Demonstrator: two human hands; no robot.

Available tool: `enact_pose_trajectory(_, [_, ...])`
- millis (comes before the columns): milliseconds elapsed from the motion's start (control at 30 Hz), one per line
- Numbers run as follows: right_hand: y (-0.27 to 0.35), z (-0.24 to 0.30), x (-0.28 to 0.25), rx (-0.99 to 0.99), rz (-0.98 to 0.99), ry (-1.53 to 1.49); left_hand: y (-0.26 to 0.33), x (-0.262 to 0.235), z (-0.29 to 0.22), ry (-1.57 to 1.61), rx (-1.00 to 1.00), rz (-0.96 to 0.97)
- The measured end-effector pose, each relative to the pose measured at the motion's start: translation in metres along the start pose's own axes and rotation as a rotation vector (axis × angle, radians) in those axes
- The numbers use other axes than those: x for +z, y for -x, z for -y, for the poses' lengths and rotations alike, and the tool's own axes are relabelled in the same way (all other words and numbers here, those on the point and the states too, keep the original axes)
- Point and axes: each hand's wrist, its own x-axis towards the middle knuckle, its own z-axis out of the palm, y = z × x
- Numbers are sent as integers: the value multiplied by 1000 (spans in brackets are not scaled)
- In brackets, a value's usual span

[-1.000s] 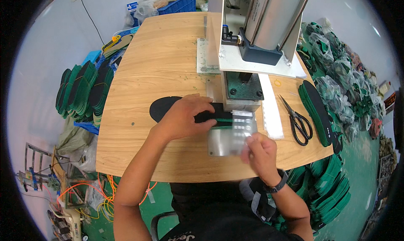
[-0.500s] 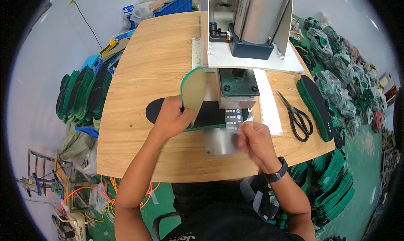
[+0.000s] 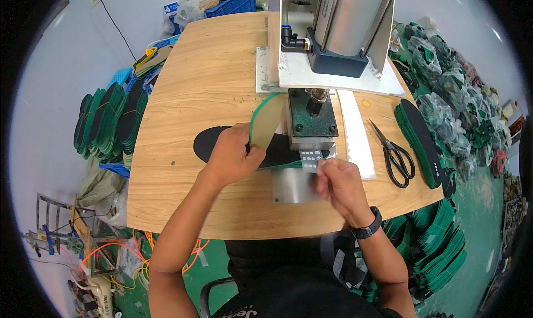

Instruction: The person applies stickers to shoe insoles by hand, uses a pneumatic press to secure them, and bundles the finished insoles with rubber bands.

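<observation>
- Centrally, the left hand [image 3: 236, 154] pinches the lower end of a raised insole [image 3: 267, 118] between thumb and fingers. Its beige underside and green edge show, and it leans up toward the press.
- Beneath that hand, a black insole [image 3: 280, 150] with a green edge lies flat, its right end reaching under the press block.
- The right hand [image 3: 338, 185], with a black watch [image 3: 367, 229] on the wrist, has its thumb and fingertips closed on the near edge of a grey film strip [image 3: 309, 160] printed in white. The strip lies over the black insole's right end, its far part beneath the block.
- Directly above the strip is the dark, square-topped press block [image 3: 313, 117]; a shiny metal plate [image 3: 294, 187] sits nearer the person.
- Behind the block rises a thick silver cylinder [image 3: 351, 24].
- To the right on the wooden table [image 3: 194, 90] lie a long white strip [image 3: 354, 135], black-handled scissors [image 3: 395, 160] and a stack of insoles [image 3: 416, 140].
- Farther out, bundled insoles [image 3: 108, 121] stand at the left and plastic bags [image 3: 436, 107] heap at the right.
</observation>
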Motion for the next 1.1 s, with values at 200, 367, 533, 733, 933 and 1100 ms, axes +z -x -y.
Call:
enact_pose_trajectory(200, [0,0,-1,-17,19,-5,-1,3,-14,-122,82,28])
enact_pose_trajectory(367, [2,1,0,-43,23,-17,-4,4,-12,-269,119,130])
enact_pose_trajectory(533, [3,-1,-1,-103,8,-32,-6,5,-14,-212,100,158])
enact_pose_trajectory(733, [34,4,-12,-304,-111,23,-3,-2,-15,-83,-71,91])
enact_pose_trajectory(933, [19,-2,-16,-117,-127,-48,-2,-6,-12,241,-236,-126])
enact_pose_trajectory(1100, [3,5,-5,-22,11,80,-1,-2,-5,200,-160,-167])
